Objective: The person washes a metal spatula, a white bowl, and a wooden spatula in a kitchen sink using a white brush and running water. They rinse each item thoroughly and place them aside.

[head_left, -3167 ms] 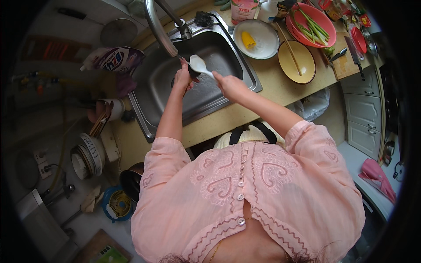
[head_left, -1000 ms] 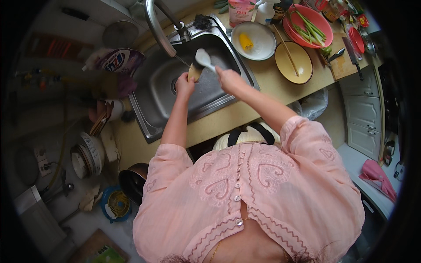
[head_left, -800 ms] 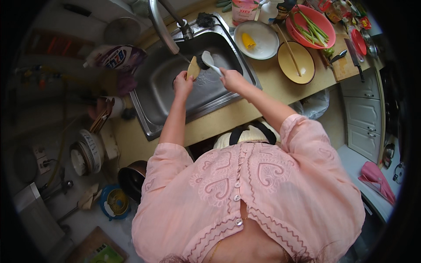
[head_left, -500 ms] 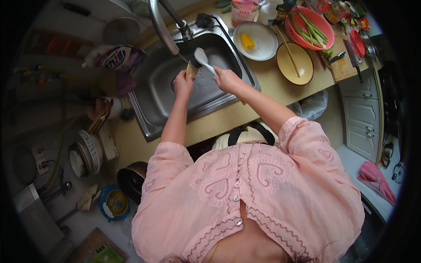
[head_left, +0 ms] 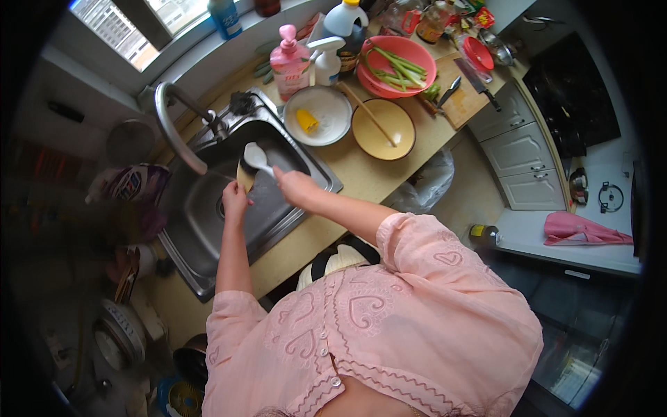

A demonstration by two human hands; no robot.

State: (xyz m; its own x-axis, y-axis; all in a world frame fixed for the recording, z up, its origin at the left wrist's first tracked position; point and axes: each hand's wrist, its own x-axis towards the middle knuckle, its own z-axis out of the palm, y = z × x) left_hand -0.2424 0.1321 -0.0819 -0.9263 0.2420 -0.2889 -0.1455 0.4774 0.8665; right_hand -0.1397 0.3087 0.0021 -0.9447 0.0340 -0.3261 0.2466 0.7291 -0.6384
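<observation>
Over the sink (head_left: 260, 240), my left hand (head_left: 235, 200) grips a pale yellow, elongated thing (head_left: 245, 178) whose kind I cannot make out. My right hand (head_left: 294, 189) is closed round the handle of a white scrub brush (head_left: 255, 154). Its dark bristles rest against the yellow thing's upper end. From the curved metal faucet (head_left: 165, 128), a thin stream of water comes down beside my left hand. The fingers of my right hand are partly hidden behind its back.
Right of the sink stand a white bowl (head_left: 338, 105) with a yellow piece, a yellow bowl (head_left: 397, 137) with a chopstick-like stick, and a pink basin (head_left: 420, 58) of green stalks. A knife (head_left: 478, 85) lies on a cutting board (head_left: 464, 104). Bottles (head_left: 290, 66) line the back.
The view has turned, so the sink and counter appear further left and the window shows. Both hands still hold the brush and yellow thing together over the sink.
</observation>
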